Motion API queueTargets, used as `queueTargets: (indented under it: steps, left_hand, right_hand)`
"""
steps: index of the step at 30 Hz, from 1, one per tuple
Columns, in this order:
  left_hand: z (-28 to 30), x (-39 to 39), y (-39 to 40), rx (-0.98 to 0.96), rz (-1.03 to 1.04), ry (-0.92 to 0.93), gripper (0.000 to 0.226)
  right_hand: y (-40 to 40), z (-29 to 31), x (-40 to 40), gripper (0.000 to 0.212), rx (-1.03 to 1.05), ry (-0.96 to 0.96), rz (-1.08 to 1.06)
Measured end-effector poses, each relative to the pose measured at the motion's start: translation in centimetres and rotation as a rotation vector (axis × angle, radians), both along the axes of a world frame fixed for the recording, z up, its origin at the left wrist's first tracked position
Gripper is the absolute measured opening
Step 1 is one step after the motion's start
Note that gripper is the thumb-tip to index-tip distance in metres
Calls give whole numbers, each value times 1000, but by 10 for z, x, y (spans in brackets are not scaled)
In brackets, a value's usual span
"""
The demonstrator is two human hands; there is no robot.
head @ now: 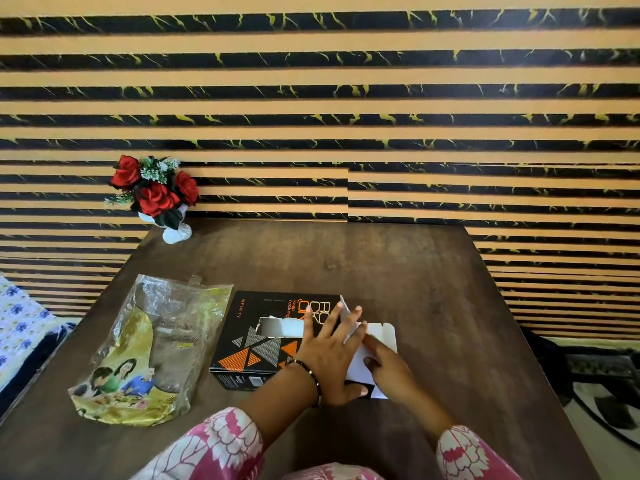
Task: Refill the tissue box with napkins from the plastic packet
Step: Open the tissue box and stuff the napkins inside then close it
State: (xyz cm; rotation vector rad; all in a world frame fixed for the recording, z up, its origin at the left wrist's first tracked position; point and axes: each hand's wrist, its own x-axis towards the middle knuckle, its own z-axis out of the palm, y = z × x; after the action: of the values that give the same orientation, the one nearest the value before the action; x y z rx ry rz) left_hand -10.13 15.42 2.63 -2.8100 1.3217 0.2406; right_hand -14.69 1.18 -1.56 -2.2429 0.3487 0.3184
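A black tissue box (263, 341) with orange triangles lies flat on the brown table (415, 289), a ragged slot cut in its top. Its right end is open, with white flaps (381, 336) folded out. My left hand (329, 355) lies spread on the box's right end, fingers straight, thumb down at the front corner. My right hand (388, 365) touches a white flap at the open end with an extended finger. The plastic packet (145, 351), crumpled, clear and gold with a printed picture of people, lies to the left of the box, apart from both hands.
A white vase of red roses (156, 195) stands at the table's back left corner. A striped black and tan wall rises behind the table. A floral cloth (17, 317) lies off the left edge, and patterned floor (602, 393) shows on the right.
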Motion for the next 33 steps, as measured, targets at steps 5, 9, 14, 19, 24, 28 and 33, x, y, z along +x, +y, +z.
queueTargets:
  steps: [5, 9, 14, 19, 24, 28, 33]
  left_hand:
    - [7, 13, -9, 69, 3, 66, 83]
    - [-3, 16, -5, 0, 51, 60, 76]
    - [-7, 13, -2, -60, 58, 57, 72]
    - [-8, 12, -2, -73, 71, 65, 73]
    - [-8, 12, -2, -106, 93, 67, 74]
    - [-9, 11, -1, -163, 108, 84, 76]
    - [-9, 9, 1, -247, 127, 72, 71]
  right_hand:
    - [-3, -9, -3, 46, -3, 9, -12]
    - [-2, -13, -9, 49, -53, -55, 42]
    - [5, -18, -18, 53, -83, -130, -15]
    - [3, -15, -20, 57, -218, -236, -258]
    - [-5, -8, -10, 28, 317, -80, -887]
    - [6, 9, -1, 29, 475, -65, -843]
    - [22, 13, -4, 33, 532, -60, -671]
